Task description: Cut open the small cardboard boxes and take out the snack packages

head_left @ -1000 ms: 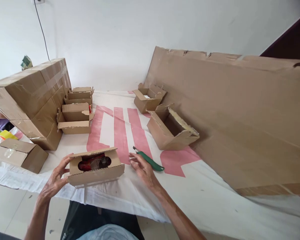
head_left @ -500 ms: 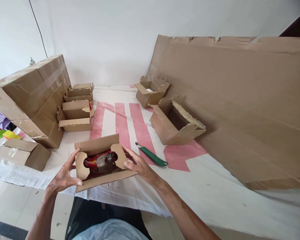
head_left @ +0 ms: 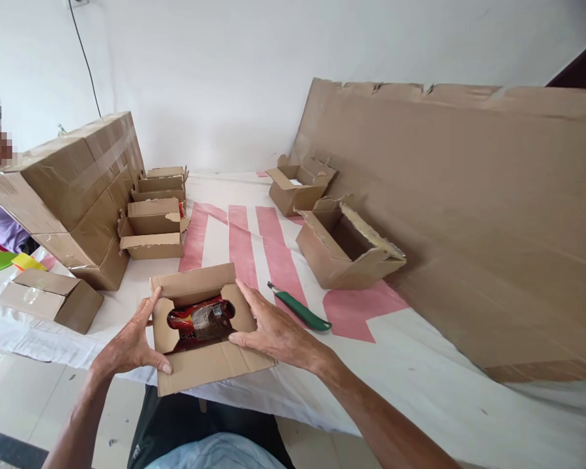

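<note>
A small cardboard box [head_left: 212, 372] sits at the table's front edge, its long flaps spread outward and its end flaps folded in. Through the gap between the flaps shows a shiny red and dark brown packet [head_left: 202, 322]. My left hand [head_left: 131, 339] grips the box's left end, thumb on the near flap and fingers at the far corner. At the opposite end, my right hand [head_left: 276, 326] clasps the box with its thumb on the right end flap. To the right lies a green-handled knife [head_left: 303, 311], apart from my hand.
Open cardboard boxes stand at the left [head_left: 151, 246] and right [head_left: 327, 260]. Taped cartons [head_left: 73, 189] are stacked at the left behind a closed box [head_left: 53, 296]. A large cardboard sheet [head_left: 449, 215] leans along the right. A person in a purple sleeve [head_left: 0, 218] is at the far left.
The near long flap has tipped further outward toward me. My right hand has shifted over the box's right end. The view has moved slightly, and more of the person at left shows.
</note>
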The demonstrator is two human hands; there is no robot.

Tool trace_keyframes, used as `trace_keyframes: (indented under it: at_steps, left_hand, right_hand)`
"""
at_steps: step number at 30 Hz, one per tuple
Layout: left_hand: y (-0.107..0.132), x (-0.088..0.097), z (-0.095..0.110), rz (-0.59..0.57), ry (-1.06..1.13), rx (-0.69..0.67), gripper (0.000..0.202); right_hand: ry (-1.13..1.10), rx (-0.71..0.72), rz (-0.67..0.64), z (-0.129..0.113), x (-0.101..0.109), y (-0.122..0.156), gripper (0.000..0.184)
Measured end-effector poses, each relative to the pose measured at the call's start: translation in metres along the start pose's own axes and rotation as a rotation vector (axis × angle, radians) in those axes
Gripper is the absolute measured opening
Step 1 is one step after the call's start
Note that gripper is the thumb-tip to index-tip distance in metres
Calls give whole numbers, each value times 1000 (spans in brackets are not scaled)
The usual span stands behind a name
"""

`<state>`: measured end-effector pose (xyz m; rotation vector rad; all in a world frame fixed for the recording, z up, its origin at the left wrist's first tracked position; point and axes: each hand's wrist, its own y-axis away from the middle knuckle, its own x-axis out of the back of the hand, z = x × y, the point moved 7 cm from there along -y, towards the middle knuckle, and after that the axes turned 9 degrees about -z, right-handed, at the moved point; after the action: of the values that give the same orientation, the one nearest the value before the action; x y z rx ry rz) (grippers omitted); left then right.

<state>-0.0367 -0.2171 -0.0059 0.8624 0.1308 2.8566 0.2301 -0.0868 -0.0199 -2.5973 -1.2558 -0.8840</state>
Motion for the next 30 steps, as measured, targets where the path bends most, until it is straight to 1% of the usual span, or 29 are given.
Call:
trace_keyframes:
  at_steps: [2,5,7,9,11,13,15,17,19,21,22,23,25,28,30]
  left_hand:
    - [1,-1,0,6,27,-17,156]
    - [1,-1,-2,21,53,-42,154]
    - [2,-1,-4,25,67,-47,154]
    - [4,-2,-6,28,87,-48,154]
    - [6,-4,-6,29,102,-41,153]
    - [7,-6,-5,37,104,-21,148]
    - [8,-8,-5,65,102,-1,141]
    - [8,-10,-4,104,101,5,139]
    - [7,-11,-3,131,93,-6,145]
    - [6,-13,-4,137,81,-18,152]
    - [6,-14,-5,136,75,-19,155]
    - [6,-15,-7,133,72,-18,157]
    - [6,-16,-10,127,69,-8,162]
    - [6,-17,-15,117,65,-5,166]
    - [5,-17,-16,116,59,-27,165]
  right_hand:
    - [15,-18,54,0,0,0,104]
    - [-95,19,106,4,0,2,84]
    - [-163,46,153,9,2,6,67]
    - [-169,34,222,20,5,10,58]
    - [-117,9,292,32,9,12,54]
    - [-35,25,335,39,13,9,52]
    - [72,96,367,37,19,5,52]
    - [202,201,388,25,26,0,53]
    - [331,317,345,9,29,-5,55]
    - [429,407,232,-5,26,-11,56]
    - [464,429,170,-10,24,-14,57]
    - [489,430,116,-13,22,-18,60]
    - [510,382,40,-15,21,-26,68]
    - [498,289,-39,-13,19,-35,76]
    - [490,248,-77,-14,18,-37,80]
